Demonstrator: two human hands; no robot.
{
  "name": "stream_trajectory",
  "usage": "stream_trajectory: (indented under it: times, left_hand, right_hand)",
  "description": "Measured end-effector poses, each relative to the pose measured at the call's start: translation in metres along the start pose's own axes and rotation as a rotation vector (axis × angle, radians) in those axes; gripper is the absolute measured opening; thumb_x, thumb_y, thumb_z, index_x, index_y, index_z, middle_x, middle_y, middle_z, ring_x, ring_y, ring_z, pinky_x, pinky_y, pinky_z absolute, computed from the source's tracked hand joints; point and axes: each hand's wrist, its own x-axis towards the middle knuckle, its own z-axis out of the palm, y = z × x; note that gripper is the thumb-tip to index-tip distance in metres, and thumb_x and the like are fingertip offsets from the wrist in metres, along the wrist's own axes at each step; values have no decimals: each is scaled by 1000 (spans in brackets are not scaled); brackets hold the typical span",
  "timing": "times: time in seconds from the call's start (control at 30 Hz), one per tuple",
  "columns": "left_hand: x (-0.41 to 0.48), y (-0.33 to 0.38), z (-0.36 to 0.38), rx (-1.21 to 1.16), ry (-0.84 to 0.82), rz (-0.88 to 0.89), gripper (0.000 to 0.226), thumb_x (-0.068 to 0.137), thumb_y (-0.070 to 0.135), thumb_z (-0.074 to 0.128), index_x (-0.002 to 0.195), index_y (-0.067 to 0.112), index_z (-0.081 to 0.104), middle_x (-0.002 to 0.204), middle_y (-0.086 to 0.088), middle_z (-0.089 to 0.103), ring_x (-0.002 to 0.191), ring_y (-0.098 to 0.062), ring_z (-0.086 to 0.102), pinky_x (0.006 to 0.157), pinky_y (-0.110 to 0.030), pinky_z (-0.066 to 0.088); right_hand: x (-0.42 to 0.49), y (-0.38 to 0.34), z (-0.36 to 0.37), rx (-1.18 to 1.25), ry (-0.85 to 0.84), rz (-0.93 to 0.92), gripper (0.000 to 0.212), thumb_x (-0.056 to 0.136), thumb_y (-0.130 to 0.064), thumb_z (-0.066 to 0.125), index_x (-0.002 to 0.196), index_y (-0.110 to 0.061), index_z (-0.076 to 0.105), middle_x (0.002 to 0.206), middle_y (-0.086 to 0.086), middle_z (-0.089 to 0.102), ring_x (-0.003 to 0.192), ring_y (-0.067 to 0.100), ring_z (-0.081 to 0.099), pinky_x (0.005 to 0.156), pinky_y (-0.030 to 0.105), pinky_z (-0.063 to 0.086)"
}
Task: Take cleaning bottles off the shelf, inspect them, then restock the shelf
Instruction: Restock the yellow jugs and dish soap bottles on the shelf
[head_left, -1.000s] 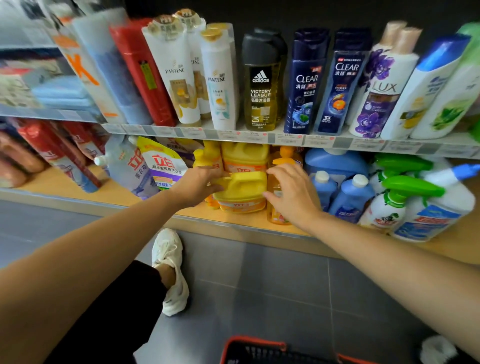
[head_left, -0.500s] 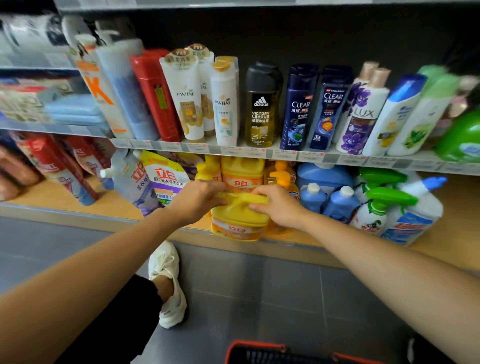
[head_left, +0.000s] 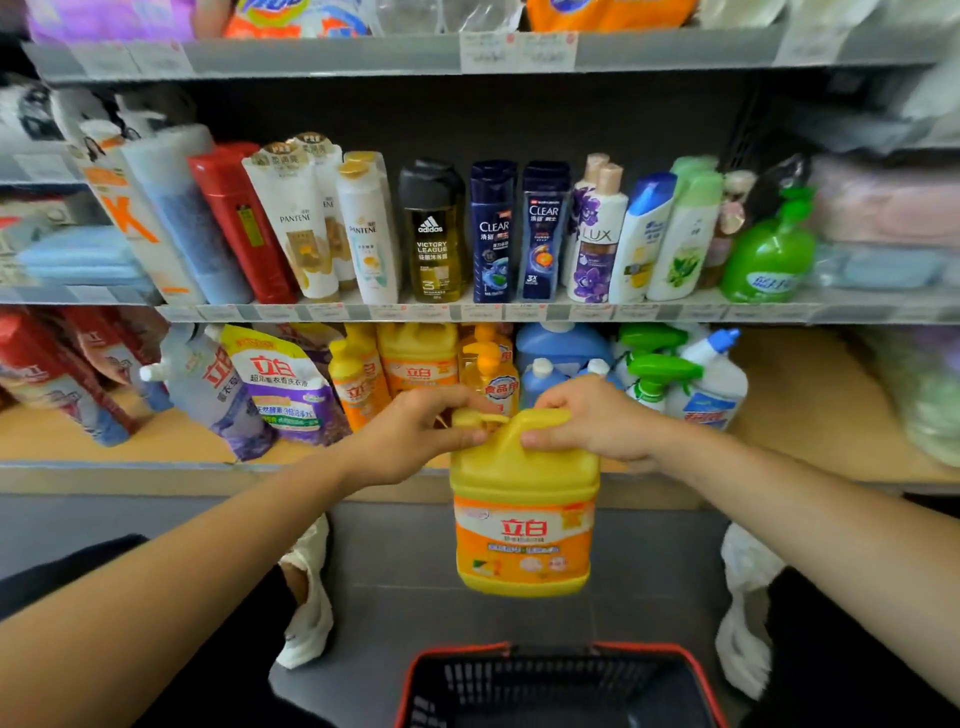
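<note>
Yellow detergent jug (head_left: 523, 525): held upright in front of the lower shelf (head_left: 156, 475), above the red-rimmed basket (head_left: 550, 652). Left hand (head_left: 415, 439) is curled at its cap; right hand (head_left: 597, 423) is wrapped round its handle. Both arms are extended.

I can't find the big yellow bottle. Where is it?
Middle of the head view: left hand and right hand hold the yellow bottle by its top, between the bottom shelf and the basket.

Both hands have lifted the yellow jug (head_left: 523, 499) off the bottom shelf (head_left: 156, 447), out over the floor.
</note>
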Motion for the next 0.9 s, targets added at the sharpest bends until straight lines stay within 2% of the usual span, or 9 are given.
stream_trajectory:
  times: [0.1, 0.17, 0.27, 0.33, 0.47, 0.57, 0.67, 0.77, 0.9]
  left_hand:
    - [17, 20, 8, -235, 0, -37, 34, 95, 27, 62, 127, 15, 64, 122, -11, 64, 115, -24, 62, 97, -40, 55]
    - [29, 25, 11, -358, -17, -54, 39, 94, 33, 60, 131, 19, 61, 130, -11, 62, 123, -26, 59, 101, -44, 53]
    - [40, 20, 21, -599, -30, -61, 44, 95, 27, 60, 138, 21, 55, 135, -11, 63, 129, -25, 58, 104, -39, 50]
    - [43, 13, 32, -715, 11, -52, 46, 94, 24, 61, 139, 18, 54, 134, -12, 66, 129, -26, 59, 104, -37, 50]
    - [46, 5, 60, -566, 235, 10, 41, 93, 25, 64, 133, 28, 59, 124, 6, 72, 122, -11, 64, 96, -27, 54]
    - [46, -3, 78, -323, 412, -15, 47, 94, 20, 69, 139, 25, 56, 128, 9, 68, 120, -4, 62, 102, -32, 53]
    - [46, -5, 96, -135, 541, -86, 51, 92, 20, 74, 141, 20, 57, 118, 10, 68, 107, -1, 64, 97, -33, 55]
    - [47, -5, 101, -85, 462, -91, 45, 94, 23, 71, 137, 19, 58, 111, -5, 71, 101, -22, 66, 91, -47, 54]
    - [44, -9, 85, -175, 235, -75, 35, 99, 21, 63, 133, 17, 57, 119, -9, 65, 111, -27, 62, 97, -52, 50]
  right_hand:
    - [-14, 5, -22, 110, 61, -6, 17, 79, -25, 83, 77, -12, 73, 72, -3, 68, 72, 6, 64, 63, 24, 48]
    - [-20, 10, -34, 194, 88, -19, 17, 76, -26, 83, 81, -12, 74, 77, -2, 70, 76, 9, 67, 64, 25, 51]
    - [-23, 20, -43, 325, 104, -30, 35, 71, -25, 81, 97, -2, 72, 91, 9, 72, 89, 21, 69, 77, 36, 56]
    - [-23, 28, -44, 373, 106, -27, 31, 71, -23, 80, 94, -5, 72, 89, 7, 73, 88, 19, 70, 76, 32, 57]
    - [-23, 41, -36, 430, 171, 19, 22, 71, -21, 79, 86, -8, 68, 79, 4, 70, 76, 12, 67, 67, 25, 53]
    - [-24, 50, -21, 416, 257, 66, 15, 81, -14, 79, 86, -7, 67, 80, 7, 66, 78, 15, 62, 68, 28, 48]
    - [-26, 57, 3, 374, 361, 102, 13, 81, -18, 81, 83, -12, 70, 76, 3, 68, 74, 12, 63, 66, 28, 48]
    - [-31, 59, 16, 337, 409, 108, 21, 80, -21, 82, 90, -6, 72, 84, 14, 70, 78, 17, 64, 69, 34, 49]
    - [-35, 62, 2, 344, 305, 109, 12, 81, -19, 82, 79, -15, 70, 73, -2, 68, 75, 11, 64, 66, 29, 48]
